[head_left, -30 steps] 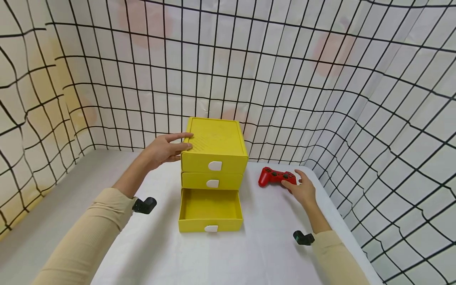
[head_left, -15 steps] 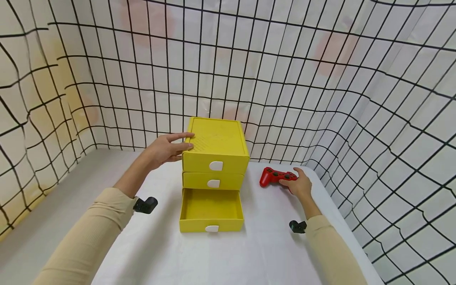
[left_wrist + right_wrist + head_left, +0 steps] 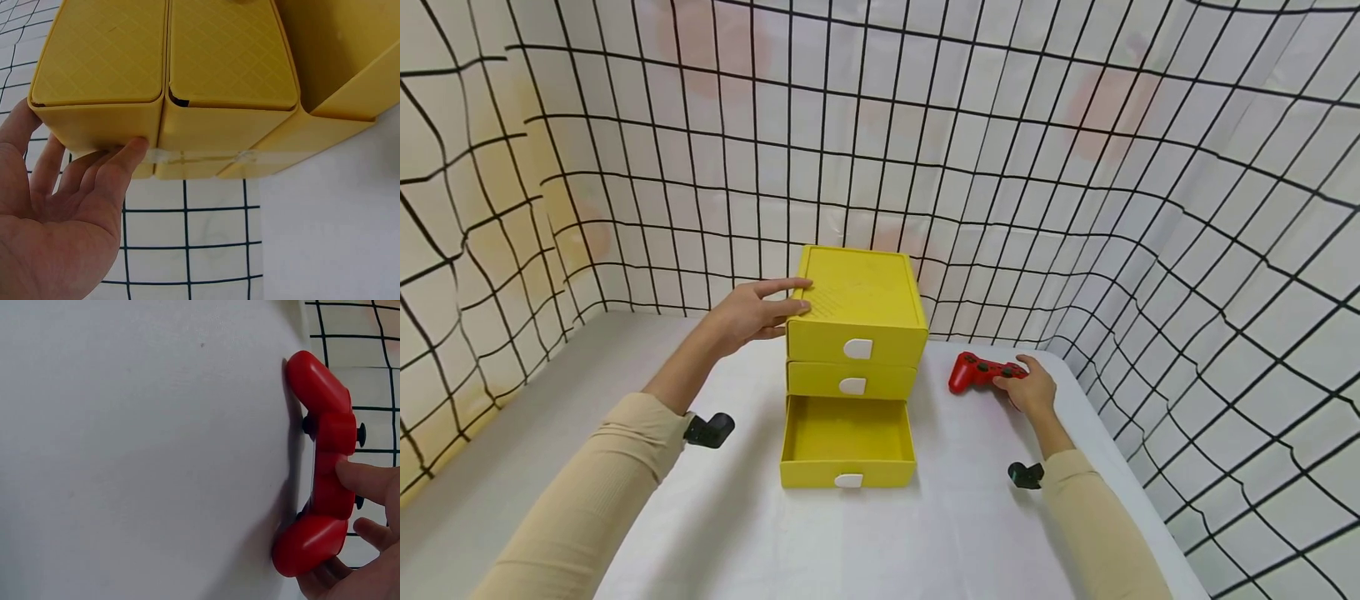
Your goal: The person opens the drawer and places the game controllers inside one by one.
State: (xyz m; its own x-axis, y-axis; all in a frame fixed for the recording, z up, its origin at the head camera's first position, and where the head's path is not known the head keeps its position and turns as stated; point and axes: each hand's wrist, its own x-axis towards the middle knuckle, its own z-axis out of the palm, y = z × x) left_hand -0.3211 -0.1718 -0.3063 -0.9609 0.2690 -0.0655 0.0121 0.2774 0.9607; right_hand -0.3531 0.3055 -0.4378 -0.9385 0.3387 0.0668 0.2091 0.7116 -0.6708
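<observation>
**Yellow drawers steadied, red controller under your fingers**

White tabletop [image 3: 970,533] carries everything in front of you, walled in by a black-gridded backdrop [image 3: 1075,208]. On it stands the yellow drawer unit [image 3: 855,329], three drawers tall; the bottom drawer [image 3: 847,442] is pulled out towards you and the two above sit closed.

Your left arm reaches forward in its beige sleeve [image 3: 587,492], forearm angled up to the unit's upper left edge. Your left hand [image 3: 748,315] lies against that edge with straight fingers, fingertips on the lid and side; the wrist view shows the palm open and a fingertip [image 3: 134,150] touching the yellow wall, nothing grasped.

Your right arm stretches out low over the table to the right of the unit. Your right hand [image 3: 1033,390] curls its fingers onto the red game controller [image 3: 981,372], which lies flat on the table, near the unit but apart from it. From the wrist view, one fingertip [image 3: 362,481] presses its middle while other fingers hook under the near grip.
</observation>
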